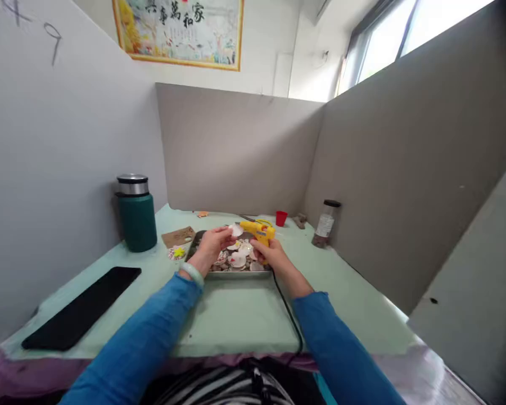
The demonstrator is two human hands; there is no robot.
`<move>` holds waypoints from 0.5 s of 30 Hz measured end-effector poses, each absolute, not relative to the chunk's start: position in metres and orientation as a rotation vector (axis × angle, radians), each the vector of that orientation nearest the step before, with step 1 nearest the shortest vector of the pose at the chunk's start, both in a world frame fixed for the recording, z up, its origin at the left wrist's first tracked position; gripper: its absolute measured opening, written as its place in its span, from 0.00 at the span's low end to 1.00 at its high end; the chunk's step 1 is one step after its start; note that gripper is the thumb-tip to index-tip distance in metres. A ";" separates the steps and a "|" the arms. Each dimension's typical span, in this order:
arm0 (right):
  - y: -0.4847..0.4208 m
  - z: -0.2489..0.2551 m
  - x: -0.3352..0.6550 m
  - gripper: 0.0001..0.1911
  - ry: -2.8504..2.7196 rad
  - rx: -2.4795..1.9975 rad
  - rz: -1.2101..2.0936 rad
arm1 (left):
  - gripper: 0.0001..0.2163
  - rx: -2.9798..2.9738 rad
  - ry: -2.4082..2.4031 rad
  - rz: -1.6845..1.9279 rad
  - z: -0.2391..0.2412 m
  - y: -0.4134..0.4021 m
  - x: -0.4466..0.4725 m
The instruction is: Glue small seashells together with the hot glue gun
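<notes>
My left hand (211, 246) pinches a small white seashell (236, 230) above a metal tray (202, 241). My right hand (270, 254) grips a yellow hot glue gun (259, 231), its nozzle pointing left and touching the shell. The tray holds several pale and pinkish shells (238, 260). A black cord (287, 315) runs from the gun toward me over the table edge. Both arms wear blue sleeves, and a pale bangle sits on the left wrist.
A green flask with a steel lid (136, 214) stands at the left, a black flat slab (84, 306) lies nearer me. A brown card piece (177, 237), a red cup (281, 218) and a clear jar (326, 224) stand on the mint-green table (236, 315). Grey partitions wall three sides.
</notes>
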State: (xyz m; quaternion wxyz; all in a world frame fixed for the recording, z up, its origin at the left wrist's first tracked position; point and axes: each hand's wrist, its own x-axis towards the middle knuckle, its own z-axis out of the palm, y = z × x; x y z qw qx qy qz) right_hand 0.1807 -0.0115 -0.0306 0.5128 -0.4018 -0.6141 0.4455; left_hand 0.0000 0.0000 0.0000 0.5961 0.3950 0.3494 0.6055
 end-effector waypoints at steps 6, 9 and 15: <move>-0.019 -0.026 0.180 0.17 -1.534 -0.933 1.100 | 0.06 0.915 0.790 1.390 -0.001 0.002 0.000; -0.023 -0.023 0.180 0.17 -1.525 -0.926 1.104 | 0.06 0.926 0.767 1.380 -0.002 0.003 0.000; -0.023 -0.023 0.179 0.18 -1.480 -0.930 1.090 | 0.08 0.919 0.748 1.430 -0.002 0.003 -0.001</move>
